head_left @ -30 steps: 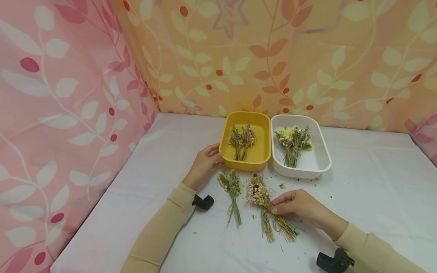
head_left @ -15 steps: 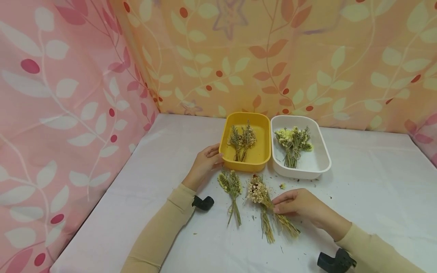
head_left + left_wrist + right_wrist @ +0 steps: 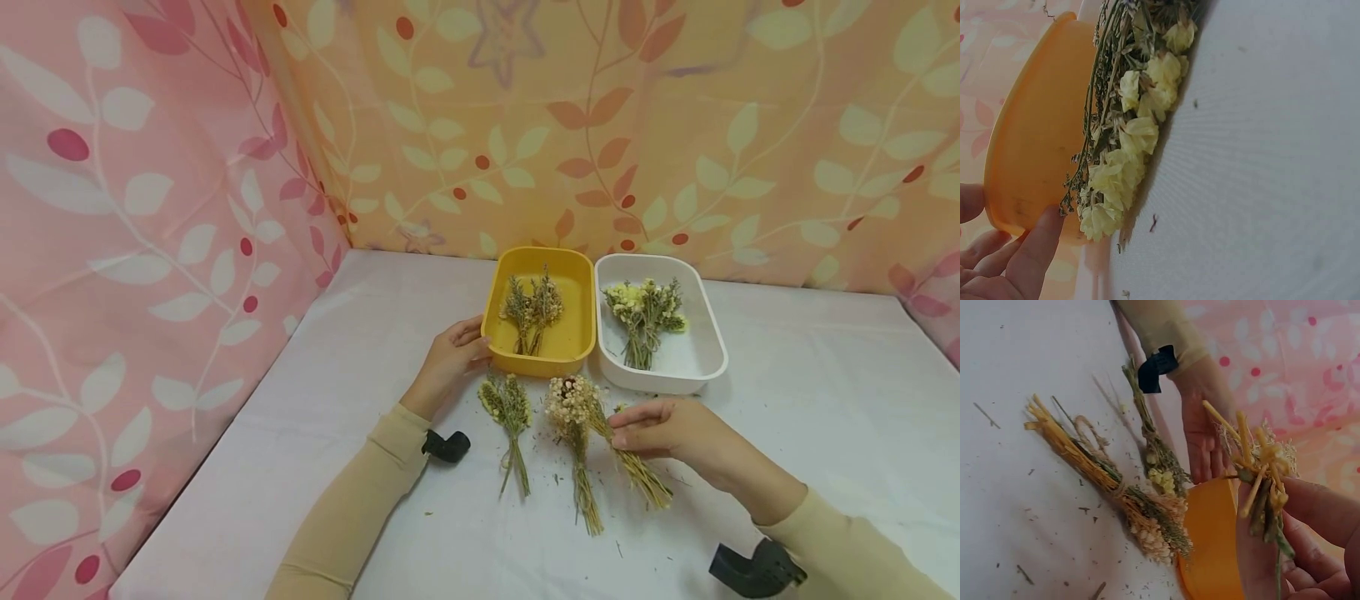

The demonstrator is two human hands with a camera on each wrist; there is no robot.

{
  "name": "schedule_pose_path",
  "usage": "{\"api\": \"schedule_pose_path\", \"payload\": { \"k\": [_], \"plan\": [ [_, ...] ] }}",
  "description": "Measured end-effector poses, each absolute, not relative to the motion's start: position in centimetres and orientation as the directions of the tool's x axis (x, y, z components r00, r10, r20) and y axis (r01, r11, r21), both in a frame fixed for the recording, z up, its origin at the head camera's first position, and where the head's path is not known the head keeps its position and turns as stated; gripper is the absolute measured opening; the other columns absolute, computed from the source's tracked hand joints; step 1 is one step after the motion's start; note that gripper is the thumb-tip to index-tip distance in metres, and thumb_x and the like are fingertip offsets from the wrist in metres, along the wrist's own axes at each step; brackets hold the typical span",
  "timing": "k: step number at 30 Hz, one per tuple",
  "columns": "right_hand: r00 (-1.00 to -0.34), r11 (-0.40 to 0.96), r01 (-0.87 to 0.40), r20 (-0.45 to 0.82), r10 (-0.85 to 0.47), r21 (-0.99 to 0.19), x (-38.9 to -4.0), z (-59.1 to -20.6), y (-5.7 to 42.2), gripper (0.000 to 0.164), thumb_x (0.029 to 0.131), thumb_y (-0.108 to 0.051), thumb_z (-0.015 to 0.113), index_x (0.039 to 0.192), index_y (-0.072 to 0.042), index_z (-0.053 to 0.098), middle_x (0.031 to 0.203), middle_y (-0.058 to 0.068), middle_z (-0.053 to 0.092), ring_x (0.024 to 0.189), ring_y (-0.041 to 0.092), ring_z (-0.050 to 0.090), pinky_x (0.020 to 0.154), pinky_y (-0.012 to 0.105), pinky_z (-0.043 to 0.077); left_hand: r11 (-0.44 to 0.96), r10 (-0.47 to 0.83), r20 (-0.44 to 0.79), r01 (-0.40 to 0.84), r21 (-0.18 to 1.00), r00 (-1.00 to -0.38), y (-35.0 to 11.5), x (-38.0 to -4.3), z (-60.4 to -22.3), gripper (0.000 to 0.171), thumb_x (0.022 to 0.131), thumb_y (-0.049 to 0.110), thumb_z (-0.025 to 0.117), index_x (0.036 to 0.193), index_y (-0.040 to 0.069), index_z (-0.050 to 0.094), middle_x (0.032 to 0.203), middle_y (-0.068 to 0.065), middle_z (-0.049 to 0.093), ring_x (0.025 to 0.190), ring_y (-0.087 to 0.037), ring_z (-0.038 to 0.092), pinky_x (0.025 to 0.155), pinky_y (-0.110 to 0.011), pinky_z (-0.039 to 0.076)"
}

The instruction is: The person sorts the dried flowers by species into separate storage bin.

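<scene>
My right hand (image 3: 663, 429) pinches a dried flower bouquet (image 3: 647, 477) by its tied stems, between thumb and fingers. In the right wrist view its cut stem ends (image 3: 1260, 481) point toward the camera. The held bouquet's pale blossom heads overlap another cream-flowered bouquet (image 3: 581, 475) lying on the table. My left hand (image 3: 448, 358) touches the front left corner of a yellow box (image 3: 581, 287), its fingers (image 3: 1035, 256) extended along the outer wall. Small brownish bouquets (image 3: 534, 308) lie in that box. Just in front rests a yellow-flowered bouquet (image 3: 512, 425).
A white box (image 3: 708, 333) stands right beside the yellow one, with yellow-flowered bouquets (image 3: 643, 321) inside. Bits of dried plant (image 3: 1083, 510) are scattered over the white tablecloth (image 3: 825, 400). Patterned cloth (image 3: 675, 133) hangs behind the table and on the left.
My right hand has lifted the bouquet and drawn it slightly up and to the right, separating its stems from the bouquet beside it. The left hand stays at the yellow box.
</scene>
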State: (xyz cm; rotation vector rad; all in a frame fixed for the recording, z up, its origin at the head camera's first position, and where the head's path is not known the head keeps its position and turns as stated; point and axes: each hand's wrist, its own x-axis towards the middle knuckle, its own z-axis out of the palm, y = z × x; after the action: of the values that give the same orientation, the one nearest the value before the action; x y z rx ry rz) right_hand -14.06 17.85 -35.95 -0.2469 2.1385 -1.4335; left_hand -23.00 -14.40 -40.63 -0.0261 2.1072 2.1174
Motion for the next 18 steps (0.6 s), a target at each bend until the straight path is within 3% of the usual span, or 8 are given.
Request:
{"api": "schedule_pose_path", "payload": {
  "k": [11, 18],
  "plan": [
    [-0.857, 0.389, 0.112, -0.288, -0.428, -0.914, -15.0, -33.8, 17.2, 0.048, 0.092, -0.024, 0.072, 0.128, 0.006, 0.063, 0.104, -0.002, 0.077, 0.092, 0.007, 0.072, 0.084, 0.028, 0.06, -0.008, 0.104, -0.118, -0.119, 0.993, -0.988, -14.5, -23.1, -40.8, 0.051, 0.1, 0.01, 0.058, 0.149, 0.009, 0.045, 0.147, -0.016, 0.053, 0.126, -0.035, 0.059, 0.103, -0.044, 0.054],
    [-0.873, 0.378, 0.066, -0.237, -0.427, -0.924, -15.8, -32.3, 16.6, 0.049, 0.093, -0.025, 0.072, 0.129, 0.006, 0.062, 0.11, 0.001, 0.076, 0.095, 0.007, 0.072, 0.089, 0.031, 0.06, -0.006, 0.097, -0.122, -0.123, 0.992, -0.988, -14.4, -23.0, -40.7, 0.05, 0.1, 0.009, 0.058, 0.149, 0.01, 0.046, 0.147, -0.015, 0.053, 0.127, -0.035, 0.059, 0.102, -0.043, 0.055]
  ]
}}
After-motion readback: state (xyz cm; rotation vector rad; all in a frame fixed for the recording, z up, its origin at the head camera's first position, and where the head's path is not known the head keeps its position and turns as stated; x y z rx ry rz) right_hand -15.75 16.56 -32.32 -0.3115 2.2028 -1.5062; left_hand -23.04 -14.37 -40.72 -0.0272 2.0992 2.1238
